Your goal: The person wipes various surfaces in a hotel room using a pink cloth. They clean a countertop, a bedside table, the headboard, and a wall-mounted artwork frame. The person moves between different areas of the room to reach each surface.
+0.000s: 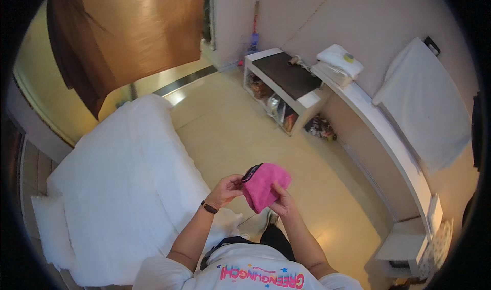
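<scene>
Between my hands, in front of my body, is a folded pink cloth point(264, 184) with a black edge that bears writing. My left hand point(227, 192), with a dark band on its wrist, pinches the cloth's black-edged side. The near right part of the cloth lies in my right hand point(283, 201), the thumb on top and the other fingers beneath it. The cloth is held up over the tiled floor, beside the bed.
A bed with a white cover point(126, 182) and a white pillow point(53, 228) stands at the left. Ahead are a brown curtain point(153, 29) and a low shelf unit point(274, 110). Folded white towels point(339, 62) rest on a long white ledge point(387, 136) at the right, near a white cloth covering point(429, 110).
</scene>
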Available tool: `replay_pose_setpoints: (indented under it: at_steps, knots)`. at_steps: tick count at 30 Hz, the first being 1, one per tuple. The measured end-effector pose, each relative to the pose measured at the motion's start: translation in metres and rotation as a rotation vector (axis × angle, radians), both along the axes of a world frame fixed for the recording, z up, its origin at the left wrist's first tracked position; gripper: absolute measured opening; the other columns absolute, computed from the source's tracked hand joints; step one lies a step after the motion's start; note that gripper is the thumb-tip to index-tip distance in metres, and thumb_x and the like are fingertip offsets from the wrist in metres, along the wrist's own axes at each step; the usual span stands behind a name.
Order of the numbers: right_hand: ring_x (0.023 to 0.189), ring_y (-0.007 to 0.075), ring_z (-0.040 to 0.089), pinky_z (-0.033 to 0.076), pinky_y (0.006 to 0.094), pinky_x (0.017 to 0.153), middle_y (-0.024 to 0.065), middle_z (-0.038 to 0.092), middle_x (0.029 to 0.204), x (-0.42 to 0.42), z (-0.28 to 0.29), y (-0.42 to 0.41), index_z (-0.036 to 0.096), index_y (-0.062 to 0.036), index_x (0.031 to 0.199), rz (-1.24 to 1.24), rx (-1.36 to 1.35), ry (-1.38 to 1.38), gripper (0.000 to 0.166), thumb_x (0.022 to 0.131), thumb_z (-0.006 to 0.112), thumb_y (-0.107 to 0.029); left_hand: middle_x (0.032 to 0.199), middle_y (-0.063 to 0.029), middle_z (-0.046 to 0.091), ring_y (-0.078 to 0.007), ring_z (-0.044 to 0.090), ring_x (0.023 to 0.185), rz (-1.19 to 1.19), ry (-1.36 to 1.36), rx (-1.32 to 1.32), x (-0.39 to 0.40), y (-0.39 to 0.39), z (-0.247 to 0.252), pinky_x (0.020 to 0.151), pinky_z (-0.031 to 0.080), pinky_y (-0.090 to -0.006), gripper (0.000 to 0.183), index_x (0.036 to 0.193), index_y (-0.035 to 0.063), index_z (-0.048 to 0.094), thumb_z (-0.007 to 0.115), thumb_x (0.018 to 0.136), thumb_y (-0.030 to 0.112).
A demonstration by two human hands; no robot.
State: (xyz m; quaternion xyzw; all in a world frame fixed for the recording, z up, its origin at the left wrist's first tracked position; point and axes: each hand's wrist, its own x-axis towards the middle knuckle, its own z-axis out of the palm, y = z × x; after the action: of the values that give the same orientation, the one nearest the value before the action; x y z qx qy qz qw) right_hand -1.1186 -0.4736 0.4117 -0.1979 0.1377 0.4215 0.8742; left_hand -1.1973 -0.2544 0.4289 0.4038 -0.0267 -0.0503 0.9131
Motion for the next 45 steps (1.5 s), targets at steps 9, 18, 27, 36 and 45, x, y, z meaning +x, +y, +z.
replay_pose_setpoints:
  at_steps: [9,18,27,36,45]
  knots:
    - [0.114,0.0272,0.054,0.042,0.0433,0.101,0.0133,0.056,0.122,0.170,-0.054,0.109,0.048,-0.0027,0.126,0.389,-0.075,0.085,0.044,0.087,0.065,-0.011,0.090,-0.0013,0.062,-0.0086,0.057,0.080,0.477,0.243,0.437,0.080,0.078,-0.022,0.072,0.046,-0.0223,0.014,0.096,0.0025,0.062,0.063,0.083,0.000]
    - [0.111,0.0268,0.055,0.045,0.0424,0.099,0.0117,0.058,0.119,0.323,-0.046,0.224,0.049,-0.0034,0.124,0.558,-0.095,0.037,0.040,0.088,0.063,-0.014,0.097,-0.0093,0.061,-0.0271,0.057,0.101,0.708,0.150,-0.498,0.180,0.144,-0.051,0.092,0.043,-0.0576,0.029,0.102,0.0055,0.058,0.060,0.091,0.032]
    - [0.105,0.0250,0.058,0.048,0.0419,0.091,0.0070,0.060,0.114,0.336,-0.060,0.340,0.053,-0.0087,0.119,0.615,-0.127,-0.063,0.034,0.087,0.064,-0.010,0.122,-0.0159,0.055,-0.0322,0.055,0.111,1.017,0.389,-0.433,0.288,0.187,-0.054,0.091,0.048,-0.0511,0.053,0.128,0.0045,0.046,0.058,0.090,0.040]
    - [0.132,0.0335,0.036,0.026,0.0470,0.110,0.0177,0.037,0.144,0.488,-0.043,0.522,0.035,-0.0006,0.140,0.808,0.099,0.161,0.093,0.084,0.033,-0.075,0.117,-0.0090,0.059,-0.0227,0.059,0.104,0.927,0.342,-0.338,0.337,0.398,-0.016,0.090,0.050,-0.0400,0.037,0.124,0.0049,0.050,0.059,0.093,0.023]
    - [0.125,0.0317,0.045,0.031,0.0449,0.108,0.0183,0.048,0.135,0.540,-0.054,0.728,0.041,0.0014,0.136,1.247,-0.100,-0.088,0.074,0.090,0.047,-0.056,0.118,-0.0074,0.061,-0.0192,0.060,0.106,0.805,0.307,-0.289,0.396,0.587,0.012,0.092,0.049,-0.0341,0.040,0.126,0.0059,0.051,0.060,0.092,0.023]
